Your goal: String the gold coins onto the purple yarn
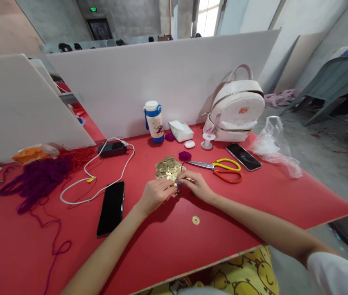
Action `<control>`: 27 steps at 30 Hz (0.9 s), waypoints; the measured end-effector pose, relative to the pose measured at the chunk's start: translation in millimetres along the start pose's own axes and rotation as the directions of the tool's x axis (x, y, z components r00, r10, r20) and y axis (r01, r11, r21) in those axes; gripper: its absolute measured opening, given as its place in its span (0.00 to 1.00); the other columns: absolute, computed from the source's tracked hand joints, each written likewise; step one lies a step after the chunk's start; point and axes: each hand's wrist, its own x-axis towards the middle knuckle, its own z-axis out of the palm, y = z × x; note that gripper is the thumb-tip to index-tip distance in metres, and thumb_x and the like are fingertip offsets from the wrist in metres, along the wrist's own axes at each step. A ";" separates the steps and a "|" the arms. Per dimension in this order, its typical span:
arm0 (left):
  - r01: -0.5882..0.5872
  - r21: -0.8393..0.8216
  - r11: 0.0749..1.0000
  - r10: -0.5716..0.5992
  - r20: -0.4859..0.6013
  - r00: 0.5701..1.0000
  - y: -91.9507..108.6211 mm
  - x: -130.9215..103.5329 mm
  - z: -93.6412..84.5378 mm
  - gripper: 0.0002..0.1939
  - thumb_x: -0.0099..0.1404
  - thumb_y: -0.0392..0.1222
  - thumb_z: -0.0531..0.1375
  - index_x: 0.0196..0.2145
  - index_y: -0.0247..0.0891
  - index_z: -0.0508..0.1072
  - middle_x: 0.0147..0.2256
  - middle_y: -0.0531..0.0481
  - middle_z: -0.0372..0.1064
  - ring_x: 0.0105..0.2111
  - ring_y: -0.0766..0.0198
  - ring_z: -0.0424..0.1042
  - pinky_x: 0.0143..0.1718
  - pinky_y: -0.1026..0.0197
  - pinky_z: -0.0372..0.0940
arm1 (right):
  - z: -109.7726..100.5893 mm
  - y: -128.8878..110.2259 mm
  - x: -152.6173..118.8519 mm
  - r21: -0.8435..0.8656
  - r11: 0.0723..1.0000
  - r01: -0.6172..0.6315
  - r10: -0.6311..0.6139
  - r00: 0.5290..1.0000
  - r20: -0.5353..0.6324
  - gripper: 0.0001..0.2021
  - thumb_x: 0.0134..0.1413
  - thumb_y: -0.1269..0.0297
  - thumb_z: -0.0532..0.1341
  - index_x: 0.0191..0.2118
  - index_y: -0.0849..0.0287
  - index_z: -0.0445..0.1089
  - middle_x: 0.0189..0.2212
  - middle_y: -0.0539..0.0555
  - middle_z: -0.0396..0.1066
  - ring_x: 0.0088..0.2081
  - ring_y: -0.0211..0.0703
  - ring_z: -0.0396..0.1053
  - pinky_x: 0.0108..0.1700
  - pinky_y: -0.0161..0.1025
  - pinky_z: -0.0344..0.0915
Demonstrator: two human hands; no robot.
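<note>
My left hand (158, 194) and my right hand (195, 185) meet over the red table (161, 250), fingertips pinched on purple yarn (179, 187). A strand runs up from the fingers to a small purple yarn ball (185, 155). Just behind my hands lies a pile of gold coins (168, 167), partly hidden by my fingers. Whether a coin is between the fingertips is too small to tell. One gold coin with a square centre (195, 220) lies alone nearer the table's front edge. Scissors (220, 167) with yellow and orange handles rest right of the pile, slightly open.
Phones (111, 209) (244, 156) lie at both sides. A white cable (84, 201) loops beside purple yarn (39, 180). At the back stand a bottle (154, 123), tissues (181, 131), a spool (207, 141) and a backpack (238, 108); a plastic bag (275, 147) lies right.
</note>
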 end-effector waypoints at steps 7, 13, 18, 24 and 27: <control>0.032 -0.106 0.994 -0.054 -0.208 0.977 2.9 -8.4 4.6 0.09 0.65 0.43 0.59 0.33 0.43 0.80 0.30 0.46 0.75 0.29 0.62 0.71 0.32 0.62 0.62 | 9.4 -0.6 -4.0 0.340 0.872 -0.351 0.300 0.934 0.194 0.14 0.61 0.51 0.56 0.33 0.57 0.62 0.11 0.39 0.56 0.09 0.29 0.49 0.13 0.28 0.44; 0.128 -0.525 0.841 -0.339 -0.327 0.882 11.9 1.0 14.3 0.07 0.60 0.45 0.64 0.28 0.41 0.80 0.31 0.48 0.70 0.31 0.63 0.70 0.31 0.62 0.65 | 8.7 2.9 -6.6 0.286 0.901 -0.325 0.234 0.921 0.311 0.14 0.63 0.52 0.53 0.32 0.56 0.61 0.15 0.43 0.64 0.12 0.32 0.57 0.16 0.29 0.52; 0.264 -0.597 0.758 -0.469 -0.218 0.856 1.7 5.4 17.5 0.06 0.57 0.42 0.66 0.25 0.39 0.79 0.36 0.49 0.68 0.24 0.70 0.65 0.26 0.65 0.62 | -0.5 -0.5 -1.0 -0.110 0.991 -0.083 0.094 0.990 0.101 0.12 0.52 0.57 0.64 0.29 0.57 0.63 0.25 0.48 0.66 0.25 0.37 0.60 0.27 0.33 0.56; 0.275 -0.575 0.771 -0.409 -0.115 0.905 0.9 5.3 14.8 0.05 0.56 0.40 0.66 0.25 0.38 0.79 0.40 0.46 0.71 0.25 0.70 0.65 0.27 0.64 0.61 | -8.6 -0.4 6.9 -0.101 0.995 0.001 -0.004 0.999 -0.034 0.21 0.64 0.50 0.51 0.23 0.57 0.59 0.24 0.50 0.60 0.28 0.40 0.57 0.31 0.36 0.57; 0.267 -0.633 0.727 -0.392 -0.063 0.918 6.4 5.9 10.2 0.07 0.56 0.42 0.66 0.24 0.38 0.79 0.44 0.42 0.73 0.31 0.63 0.71 0.28 0.62 0.64 | -7.6 5.0 7.1 0.029 0.993 -0.117 0.118 0.991 -0.054 0.22 0.61 0.46 0.54 0.23 0.57 0.59 0.20 0.47 0.56 0.24 0.38 0.55 0.27 0.35 0.56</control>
